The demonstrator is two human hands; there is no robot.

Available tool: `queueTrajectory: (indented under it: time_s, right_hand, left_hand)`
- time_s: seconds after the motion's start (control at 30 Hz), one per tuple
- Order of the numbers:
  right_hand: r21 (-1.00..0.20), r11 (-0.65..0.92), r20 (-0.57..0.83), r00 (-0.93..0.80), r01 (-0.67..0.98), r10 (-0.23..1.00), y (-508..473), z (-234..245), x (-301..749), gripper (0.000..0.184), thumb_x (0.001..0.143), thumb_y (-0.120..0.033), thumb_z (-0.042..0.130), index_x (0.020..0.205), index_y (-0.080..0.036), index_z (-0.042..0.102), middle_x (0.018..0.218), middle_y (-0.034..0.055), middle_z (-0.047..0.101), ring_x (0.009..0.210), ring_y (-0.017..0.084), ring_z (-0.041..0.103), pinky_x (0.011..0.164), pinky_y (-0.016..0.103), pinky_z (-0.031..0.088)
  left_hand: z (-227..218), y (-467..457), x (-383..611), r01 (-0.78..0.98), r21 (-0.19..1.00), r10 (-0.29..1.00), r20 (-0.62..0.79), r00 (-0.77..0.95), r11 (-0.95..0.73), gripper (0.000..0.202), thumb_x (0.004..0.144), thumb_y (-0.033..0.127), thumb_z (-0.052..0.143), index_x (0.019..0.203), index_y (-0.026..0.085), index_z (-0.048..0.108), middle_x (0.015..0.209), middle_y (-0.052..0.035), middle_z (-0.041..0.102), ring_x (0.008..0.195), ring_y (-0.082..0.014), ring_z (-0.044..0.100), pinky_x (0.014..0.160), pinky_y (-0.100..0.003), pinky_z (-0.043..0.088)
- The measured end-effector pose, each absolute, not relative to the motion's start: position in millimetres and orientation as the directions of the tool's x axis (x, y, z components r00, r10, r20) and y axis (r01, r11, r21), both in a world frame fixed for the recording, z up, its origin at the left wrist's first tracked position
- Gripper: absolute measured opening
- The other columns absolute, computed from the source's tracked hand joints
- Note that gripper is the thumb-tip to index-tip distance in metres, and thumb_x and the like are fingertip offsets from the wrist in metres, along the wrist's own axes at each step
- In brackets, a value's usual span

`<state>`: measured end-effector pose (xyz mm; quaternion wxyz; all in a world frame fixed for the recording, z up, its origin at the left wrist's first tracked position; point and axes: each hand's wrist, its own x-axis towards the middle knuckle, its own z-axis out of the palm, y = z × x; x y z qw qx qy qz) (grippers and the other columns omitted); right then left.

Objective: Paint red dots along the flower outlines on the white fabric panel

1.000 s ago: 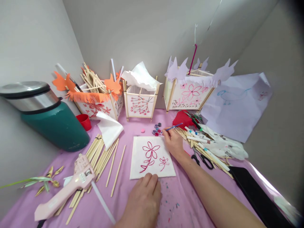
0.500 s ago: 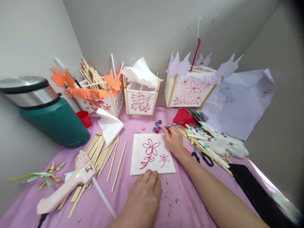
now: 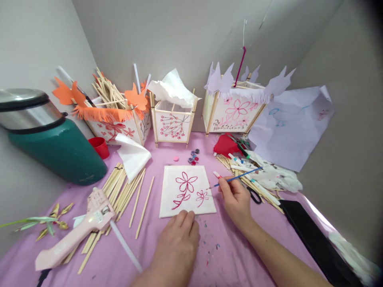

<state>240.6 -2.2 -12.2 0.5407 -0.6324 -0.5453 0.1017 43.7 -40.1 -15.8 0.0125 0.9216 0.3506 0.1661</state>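
A white square sheet (image 3: pixel 176 199) with red painted flowers lies on the pink cloth (image 3: pixel 227 255). My left hand (image 3: pixel 176 247) rests on the cloth, fingers together, its fingertips pressing the sheet's near edge. My right hand (image 3: pixel 236 199) is closed on a thin blue paintbrush (image 3: pixel 239 178); the brush tip sits just off the sheet's right edge, beside the small flower. A cluster of small paint pots (image 3: pixel 193 156) stands beyond the sheet.
Three paper lanterns (image 3: pixel 173 123) line the back wall. A pink glue gun (image 3: pixel 77 231) and loose wooden sticks (image 3: pixel 125 191) lie left. A green bin (image 3: pixel 54 147) and red cup (image 3: pixel 100 146) stand far left. Markers, scissors (image 3: pixel 254 195) and crumpled paper pile up right.
My right hand has drawn back from the paint pots toward me and now holds the brush tip by the small flower. My left hand has stayed on the sheet's edge.
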Motion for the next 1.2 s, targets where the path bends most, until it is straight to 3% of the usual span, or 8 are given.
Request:
queueTrajectory:
  time_s: [0.27,1.2]
  right_hand:
    - [-0.586,0.273,0.648,0.239,0.763,0.723,-2.8,-24.0,237.9,0.014,0.084,-0.026,0.055,0.073,-0.019,0.059,0.062,-0.0005,0.059,0.048,0.01,0.049,0.048,0.024,0.038]
    - [-0.544,0.332,0.657,0.144,0.771,0.74,-2.9,-24.8,234.0,0.021,0.082,-0.019,0.058,0.063,-0.017,0.051,0.06,-0.0017,0.056,0.049,0.007,0.046,0.048,0.021,0.035]
  left_hand:
    - [-18.0,-39.7,43.4,0.631,0.173,0.651,0.307,0.695,-0.756,0.018,0.081,0.007,0.05,0.093,0.013,0.063,0.107,-0.0113,0.06,0.098,-0.025,0.052,0.085,-0.041,0.05]
    - [-17.6,-39.2,44.0,0.647,0.164,0.667,0.216,0.713,-0.745,0.019,0.082,0.008,0.05,0.093,0.011,0.065,0.105,-0.0118,0.06,0.096,-0.0261,0.052,0.083,-0.042,0.052]
